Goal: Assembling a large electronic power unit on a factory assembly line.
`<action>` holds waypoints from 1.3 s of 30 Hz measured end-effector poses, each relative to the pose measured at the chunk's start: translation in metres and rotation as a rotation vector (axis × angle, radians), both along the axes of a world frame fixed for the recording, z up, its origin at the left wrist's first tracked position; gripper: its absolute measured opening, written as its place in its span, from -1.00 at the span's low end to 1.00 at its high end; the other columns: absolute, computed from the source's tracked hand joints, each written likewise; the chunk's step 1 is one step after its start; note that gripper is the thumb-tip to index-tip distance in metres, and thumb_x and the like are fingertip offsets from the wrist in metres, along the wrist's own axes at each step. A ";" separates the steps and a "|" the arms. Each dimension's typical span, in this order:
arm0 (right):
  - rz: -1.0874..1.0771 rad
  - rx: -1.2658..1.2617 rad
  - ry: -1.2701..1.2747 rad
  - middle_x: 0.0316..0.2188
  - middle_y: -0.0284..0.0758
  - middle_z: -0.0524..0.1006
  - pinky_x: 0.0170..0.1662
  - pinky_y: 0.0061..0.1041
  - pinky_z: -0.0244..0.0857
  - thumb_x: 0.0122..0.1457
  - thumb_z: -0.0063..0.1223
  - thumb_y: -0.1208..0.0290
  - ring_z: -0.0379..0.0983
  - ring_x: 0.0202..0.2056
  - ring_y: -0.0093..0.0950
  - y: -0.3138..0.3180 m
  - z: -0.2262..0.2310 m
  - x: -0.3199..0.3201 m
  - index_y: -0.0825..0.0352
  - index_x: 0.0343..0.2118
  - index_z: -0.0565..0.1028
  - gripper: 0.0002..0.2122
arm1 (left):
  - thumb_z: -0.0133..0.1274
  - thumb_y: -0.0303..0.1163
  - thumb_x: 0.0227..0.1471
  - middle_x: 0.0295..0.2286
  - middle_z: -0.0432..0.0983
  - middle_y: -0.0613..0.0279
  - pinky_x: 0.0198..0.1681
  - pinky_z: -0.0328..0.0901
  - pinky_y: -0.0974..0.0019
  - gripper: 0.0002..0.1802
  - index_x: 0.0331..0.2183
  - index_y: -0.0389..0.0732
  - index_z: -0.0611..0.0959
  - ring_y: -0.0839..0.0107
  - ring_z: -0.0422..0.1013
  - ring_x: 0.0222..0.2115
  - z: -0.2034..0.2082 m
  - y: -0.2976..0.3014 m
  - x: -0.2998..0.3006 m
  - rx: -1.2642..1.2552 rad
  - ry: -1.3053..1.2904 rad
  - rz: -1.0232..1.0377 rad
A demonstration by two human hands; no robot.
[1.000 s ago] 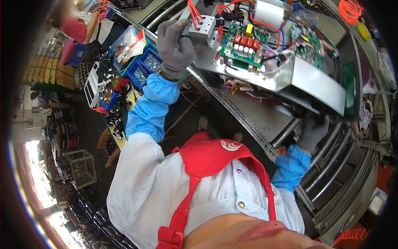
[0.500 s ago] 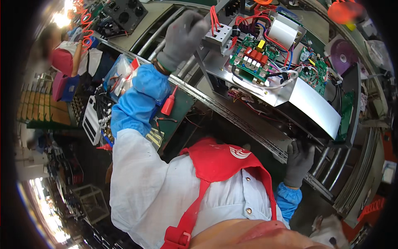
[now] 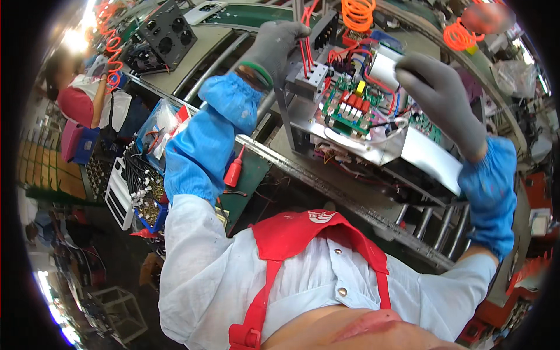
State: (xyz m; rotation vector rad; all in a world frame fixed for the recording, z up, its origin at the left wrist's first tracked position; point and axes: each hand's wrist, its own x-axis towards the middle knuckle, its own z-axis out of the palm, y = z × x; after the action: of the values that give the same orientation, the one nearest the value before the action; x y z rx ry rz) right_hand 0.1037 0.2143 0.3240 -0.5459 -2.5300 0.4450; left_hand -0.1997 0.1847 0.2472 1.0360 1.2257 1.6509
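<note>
My left hand (image 3: 276, 49), in a grey glove, is at the upper left corner of an opened metal equipment chassis (image 3: 300, 131). Its fingertips are closed on red wires (image 3: 309, 46) that rise from a grey terminal block (image 3: 312, 80). Over the chassis hovers my right hand (image 3: 434, 87), also gloved in grey, its fingers loosely bent and nothing visible in them. Beneath it are a white cylinder (image 3: 384, 69) and part of a green circuit board (image 3: 350, 111) with red and yellow components. The right palm is hidden.
The chassis sits on a roller conveyor (image 3: 423, 224). Left of it are a red pointed bottle (image 3: 234, 169), a blue bin of brass parts (image 3: 150, 214) and a black fan panel (image 3: 169, 35). Orange coiled hoses (image 3: 358, 14) hang beyond. A co-worker (image 3: 79, 102) is at far left.
My right hand has risen from the conveyor's near edge to above the chassis. My left hand has moved slightly right, onto the red wires, which now stand straighter. The view has shifted a little.
</note>
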 end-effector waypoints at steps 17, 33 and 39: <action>0.115 0.294 0.068 -0.26 -0.12 0.47 -0.12 -0.25 0.32 -0.01 0.01 0.43 0.44 -0.18 -0.13 0.143 -0.048 -0.200 0.20 -0.04 0.45 -0.61 | 0.05 -0.29 -0.03 -0.57 0.48 0.35 -0.65 0.17 0.53 -0.75 -0.35 -0.27 0.61 0.65 0.32 -0.65 0.003 -0.011 0.030 -0.009 0.037 0.273; -0.001 -0.527 -0.038 -0.59 -0.30 0.53 -0.49 -0.55 0.40 -0.05 0.05 0.48 0.50 -0.58 -0.54 0.208 -0.057 -0.161 0.41 -0.35 0.50 -0.82 | -0.14 -0.37 -0.06 -0.35 0.48 0.04 -0.01 0.30 0.18 -0.71 -0.33 -0.39 0.49 0.22 0.41 -0.20 0.004 -0.025 0.028 0.171 -0.077 0.110; -0.008 -0.521 0.067 -0.52 -0.28 0.54 -0.39 -0.52 0.41 -0.01 0.09 0.44 0.50 -0.50 -0.51 0.206 -0.094 -0.166 0.40 -0.36 0.53 -0.83 | -0.04 -0.35 0.02 -0.55 0.34 0.19 -0.03 0.28 0.15 -0.69 -0.24 -0.38 0.48 0.20 0.41 -0.33 0.006 -0.024 0.029 0.203 -0.277 0.175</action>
State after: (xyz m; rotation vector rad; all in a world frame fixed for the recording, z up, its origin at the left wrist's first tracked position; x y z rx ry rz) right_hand -0.0623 0.4199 0.2297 -0.7121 -2.3385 1.1136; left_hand -0.1707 0.1610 0.2533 0.8013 1.0035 2.0118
